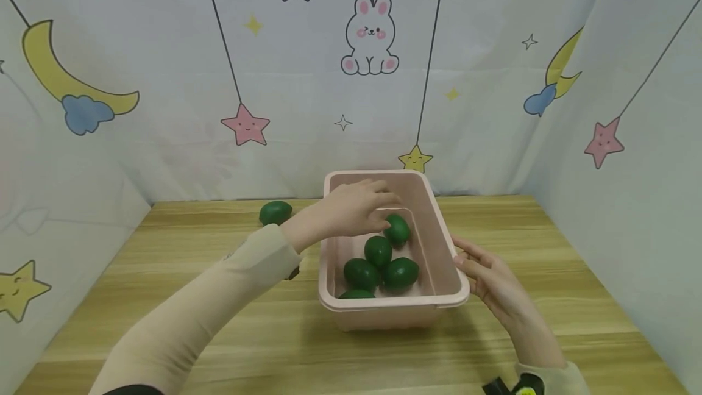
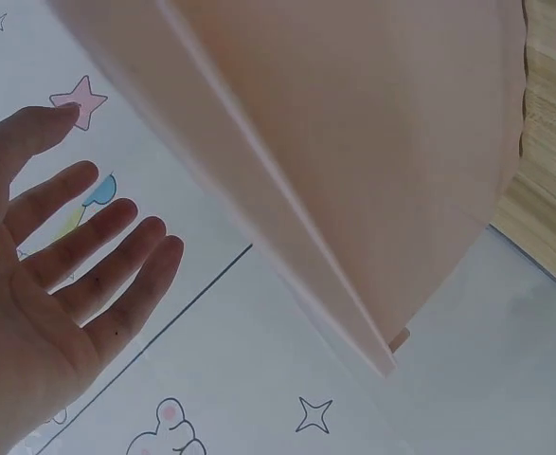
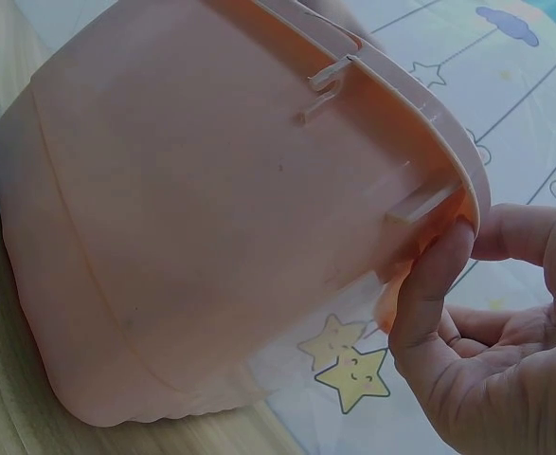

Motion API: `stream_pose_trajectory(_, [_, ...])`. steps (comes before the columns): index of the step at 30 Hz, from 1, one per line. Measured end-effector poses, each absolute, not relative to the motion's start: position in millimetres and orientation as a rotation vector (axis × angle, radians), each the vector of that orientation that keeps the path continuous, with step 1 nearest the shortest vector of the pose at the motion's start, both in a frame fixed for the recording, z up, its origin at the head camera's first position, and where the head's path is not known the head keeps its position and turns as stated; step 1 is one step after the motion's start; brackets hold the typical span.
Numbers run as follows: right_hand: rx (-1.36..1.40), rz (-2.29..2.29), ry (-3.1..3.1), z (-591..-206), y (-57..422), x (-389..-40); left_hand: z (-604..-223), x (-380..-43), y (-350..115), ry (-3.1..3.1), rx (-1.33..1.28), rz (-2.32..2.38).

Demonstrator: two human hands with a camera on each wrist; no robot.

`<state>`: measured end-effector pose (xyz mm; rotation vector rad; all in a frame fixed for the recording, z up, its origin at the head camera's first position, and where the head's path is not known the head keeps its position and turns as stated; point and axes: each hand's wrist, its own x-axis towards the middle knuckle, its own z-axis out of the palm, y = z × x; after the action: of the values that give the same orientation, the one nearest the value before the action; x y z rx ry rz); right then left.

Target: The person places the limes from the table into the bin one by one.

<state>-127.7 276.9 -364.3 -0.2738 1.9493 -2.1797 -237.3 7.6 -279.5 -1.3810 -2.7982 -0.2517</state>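
Observation:
A pale pink plastic bin (image 1: 392, 303) stands on the table, with several smooth dark green oval fruits (image 1: 400, 273) on its floor. My left hand (image 1: 351, 207) reaches over the bin's left side, above its far half. In the left wrist view, that hand's fingers (image 2: 126, 270) are spread and relaxed, and the palm holds nothing. One green fruit (image 1: 397, 229) lies just beyond the left thumb in the head view. At the right side, my right hand (image 1: 496, 288) pinches the bin's rim (image 3: 481, 180) between thumb and fingers.
Another green fruit (image 1: 275, 213) lies on the wooden table (image 1: 247, 334), left of the bin near the back edge. White cloth (image 1: 181, 157) printed with stars, moons and a rabbit hangs behind the table and along both sides.

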Motion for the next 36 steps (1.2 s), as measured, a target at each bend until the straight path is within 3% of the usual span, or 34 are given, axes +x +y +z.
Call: stream_pose_trajectory(36, [-0.278,-2.159,1.95,-366,279,-127,-298,-256,-33,-2.657,-1.108,-0.61])
